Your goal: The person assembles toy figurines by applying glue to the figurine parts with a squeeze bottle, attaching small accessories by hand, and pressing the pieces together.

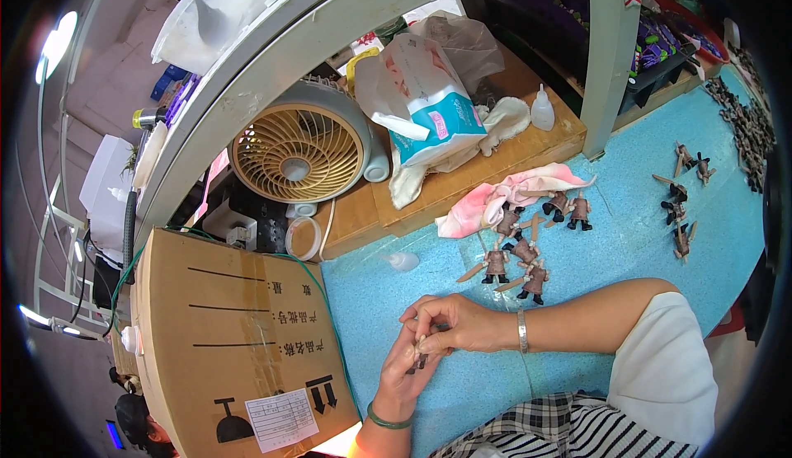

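Blue worktop (610, 268) under both hands on my feed. Right hand (454, 326), silver bracelet (522, 330) at wrist, has thumb and fingertips pinching a small dark piece (422, 361); left hand (401, 363), green bangle (390, 421), curls its fingers round the same piece from the other side. Piece sits between the two hands, above the worktop; mostly covered by fingers, so I can't tell its exact shape. Just beyond the right hand I get a cluster of brown-coated figurines (496, 265) with black boots, some touching a pink-and-white cloth (495, 202). More figurines (681, 242) lie farther right, and a heap of small dark parts (742, 132) runs along the far right edge. White squeeze bottle (403, 261) lies on its side beyond the hands. Cardboard box (239, 318) stands left of them; round fan (297, 157) and tissue pack (445, 124) at back.
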Demonstrator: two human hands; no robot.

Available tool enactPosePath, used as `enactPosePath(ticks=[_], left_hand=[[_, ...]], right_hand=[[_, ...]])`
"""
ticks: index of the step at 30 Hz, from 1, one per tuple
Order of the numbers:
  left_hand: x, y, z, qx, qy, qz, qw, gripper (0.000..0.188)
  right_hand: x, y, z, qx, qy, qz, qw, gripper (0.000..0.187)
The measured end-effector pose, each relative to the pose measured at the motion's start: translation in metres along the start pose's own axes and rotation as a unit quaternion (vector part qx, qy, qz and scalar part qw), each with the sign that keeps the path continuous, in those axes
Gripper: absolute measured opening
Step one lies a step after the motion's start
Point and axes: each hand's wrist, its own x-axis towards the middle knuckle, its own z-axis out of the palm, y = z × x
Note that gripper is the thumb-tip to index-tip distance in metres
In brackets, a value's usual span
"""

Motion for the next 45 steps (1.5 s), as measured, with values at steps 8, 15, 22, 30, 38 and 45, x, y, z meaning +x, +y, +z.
enactPosePath(ticks=[8,15,22,30,38,45], left_hand=[[-0.001,-0.001,-0.001,0.001,0.002,-0.004,1.000,0.053],[-0.001,-0.002,-0.003,0.002,-0.006,-0.003,1.000,0.052],[-0.001,-0.002,-0.001,-0.007,-0.003,0.000,1.000,0.051],[-0.001,0.002,0.007,-0.003,0.020,-0.004,1.000,0.050],[0.000,-0.001,-0.004,-0.005,0.001,-0.003,1.000,0.048],[-0.001,0.000,-0.002,-0.003,0.006,-0.006,1.000,0.048]], right_hand=[[-0.001,0.001,0.001,-0.002,-0.001,-0.003,1.000,0.012],[-0.001,0.001,0.000,-0.009,-0.002,0.003,1.000,0.012],[-0.001,0.000,0.001,0.000,0.000,0.009,1.000,0.012],[0.000,0.002,0.000,-0.002,-0.001,-0.007,1.000,0.012],[0.001,0.002,0.000,0.004,-0.004,0.002,1.000,0.012],[0.001,0.000,0.001,0.002,-0.001,0.000,1.000,0.012]])
